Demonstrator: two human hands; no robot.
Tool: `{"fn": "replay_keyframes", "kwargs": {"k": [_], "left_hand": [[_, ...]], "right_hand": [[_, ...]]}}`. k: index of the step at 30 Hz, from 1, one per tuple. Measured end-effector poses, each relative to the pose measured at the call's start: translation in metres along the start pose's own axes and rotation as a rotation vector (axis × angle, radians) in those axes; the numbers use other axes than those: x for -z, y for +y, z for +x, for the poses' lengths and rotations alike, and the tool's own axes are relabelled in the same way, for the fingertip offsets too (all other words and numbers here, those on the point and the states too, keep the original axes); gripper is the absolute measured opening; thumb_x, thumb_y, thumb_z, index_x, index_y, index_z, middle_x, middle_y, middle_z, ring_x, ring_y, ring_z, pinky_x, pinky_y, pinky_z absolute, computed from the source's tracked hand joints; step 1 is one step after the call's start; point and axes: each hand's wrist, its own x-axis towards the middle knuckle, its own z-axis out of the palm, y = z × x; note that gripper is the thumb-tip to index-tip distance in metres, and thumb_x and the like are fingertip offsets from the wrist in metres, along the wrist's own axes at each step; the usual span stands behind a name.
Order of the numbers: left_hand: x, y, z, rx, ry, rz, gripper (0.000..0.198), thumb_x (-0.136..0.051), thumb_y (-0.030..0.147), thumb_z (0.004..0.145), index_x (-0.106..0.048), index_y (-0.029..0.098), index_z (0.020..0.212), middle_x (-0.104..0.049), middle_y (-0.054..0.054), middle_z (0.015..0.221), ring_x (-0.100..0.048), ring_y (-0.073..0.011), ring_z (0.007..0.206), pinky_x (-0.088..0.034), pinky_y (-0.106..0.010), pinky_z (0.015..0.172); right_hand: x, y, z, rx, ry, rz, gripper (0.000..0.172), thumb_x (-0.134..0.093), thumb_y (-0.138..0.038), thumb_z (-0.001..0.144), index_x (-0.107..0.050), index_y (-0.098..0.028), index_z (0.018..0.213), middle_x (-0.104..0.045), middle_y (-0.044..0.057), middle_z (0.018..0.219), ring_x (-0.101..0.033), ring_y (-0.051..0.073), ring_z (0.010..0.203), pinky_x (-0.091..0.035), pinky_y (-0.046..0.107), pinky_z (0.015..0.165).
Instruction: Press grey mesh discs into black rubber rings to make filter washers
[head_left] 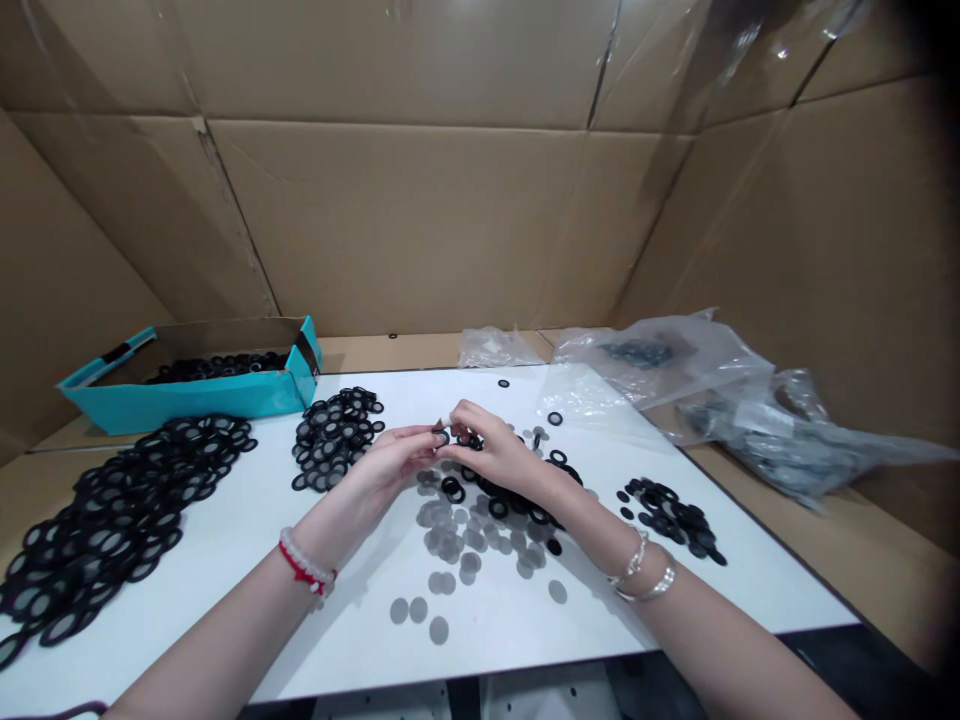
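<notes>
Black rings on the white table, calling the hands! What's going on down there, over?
Left hand and right hand close together, fingers at a small black ring. Grey mesh discs and loose black rings spread below the hands. Nothing blocking them.

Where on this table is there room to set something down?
Free: table right of the small washer pile, and between the long pile and left forearm. Crowded: around left hand and right hand, among the mesh discs.

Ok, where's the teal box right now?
In the head view, the teal box sits far left, behind the large spread of black rings and left of the smaller heap of rings.
</notes>
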Motion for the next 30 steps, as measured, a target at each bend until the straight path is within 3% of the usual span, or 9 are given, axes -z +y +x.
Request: {"fn": "replay_keyframes", "kwargs": {"k": [4,6,9,13,20,25,30], "left_hand": [[0.003,-0.001,0.001,0.025,0.039,0.004,0.016,-0.076,0.015,0.059,-0.071,0.013,0.074,-0.07,-0.004,0.069,-0.061,-0.0114,0.062,-0.047,-0.021,0.062],[0.003,-0.001,0.001,0.024,0.08,-0.005,0.022,-0.077,0.014,0.059,-0.07,0.013,0.08,-0.07,-0.004,0.07,-0.06,-0.0109,0.062,-0.046,-0.021,0.062],[-0.001,0.002,-0.001,-0.004,0.109,-0.001,0.025,-0.077,0.011,0.057,-0.068,0.011,0.08,-0.068,-0.003,0.066,-0.06,-0.0114,0.062,-0.046,-0.023,0.064],[-0.005,0.006,-0.005,-0.044,0.137,0.03,0.03,-0.079,0.011,0.055,-0.065,0.012,0.081,-0.064,0.0,0.059,-0.06,-0.0124,0.06,-0.045,-0.024,0.063],[-0.001,0.005,-0.003,-0.027,0.078,-0.009,0.029,-0.078,0.009,0.056,-0.067,0.01,0.083,-0.066,-0.002,0.065,-0.059,-0.0104,0.061,-0.045,-0.023,0.066],[-0.001,0.009,-0.002,0.01,0.065,0.025,0.022,-0.077,0.01,0.058,-0.069,0.01,0.079,-0.065,-0.002,0.062,-0.057,-0.009,0.056,-0.046,-0.023,0.066],[-0.002,0.01,-0.003,0.013,0.01,0.013,0.014,-0.075,0.009,0.059,-0.07,0.012,0.072,-0.068,-0.003,0.066,-0.06,-0.0109,0.062,-0.047,-0.022,0.066]], "right_hand": [[0.0,0.002,0.0,-0.07,0.02,0.032,0.022,-0.061,-0.035,0.083,-0.044,-0.021,0.079,-0.045,0.0,0.081,-0.044,0.015,0.073,-0.037,0.026,0.066],[0.001,0.002,0.0,-0.136,-0.006,0.051,0.025,-0.052,-0.039,0.088,-0.041,-0.021,0.076,-0.043,-0.001,0.077,-0.042,0.014,0.069,-0.035,0.026,0.063],[-0.001,0.0,0.0,-0.148,-0.054,0.067,0.03,-0.037,-0.035,0.095,-0.035,-0.021,0.069,-0.038,-0.003,0.07,-0.039,0.013,0.064,-0.032,0.026,0.06],[-0.006,-0.002,-0.001,-0.127,0.008,0.055,0.029,-0.039,-0.031,0.094,-0.033,-0.021,0.068,-0.037,-0.003,0.068,-0.037,0.013,0.063,-0.029,0.025,0.058],[-0.005,0.004,0.001,-0.16,-0.052,0.181,0.03,-0.039,-0.037,0.094,-0.036,-0.021,0.069,-0.037,-0.004,0.067,-0.037,0.013,0.062,-0.03,0.025,0.059],[0.001,-0.001,-0.001,-0.162,-0.082,0.142,0.03,-0.04,-0.038,0.093,-0.034,-0.021,0.068,-0.036,-0.004,0.068,-0.036,0.013,0.062,-0.031,0.025,0.058],[0.006,-0.007,-0.001,-0.041,-0.073,0.084,0.013,-0.055,-0.031,0.086,-0.047,-0.022,0.092,-0.046,0.001,0.089,-0.045,0.015,0.077,-0.039,0.028,0.071]]}}
